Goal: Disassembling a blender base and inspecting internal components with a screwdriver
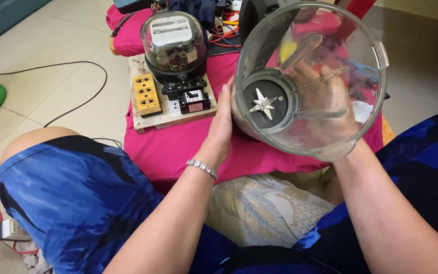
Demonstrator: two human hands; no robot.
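The left hand [222, 121] cups the base of the clear plastic blender jar [310, 76], tilted toward the camera over the pink cushion [178, 147]; the right hand [325, 109] grips its far side. Both palms should stay clear of the 1 steel star-shaped blade [263, 104]. Beyond sits a glass-domed electricity meter [174, 43].

Bare pink cloth [178, 147] lies free near the board [171, 109]; the meter [174, 43] blocks left, wires [226, 35] probably crowd the far side.
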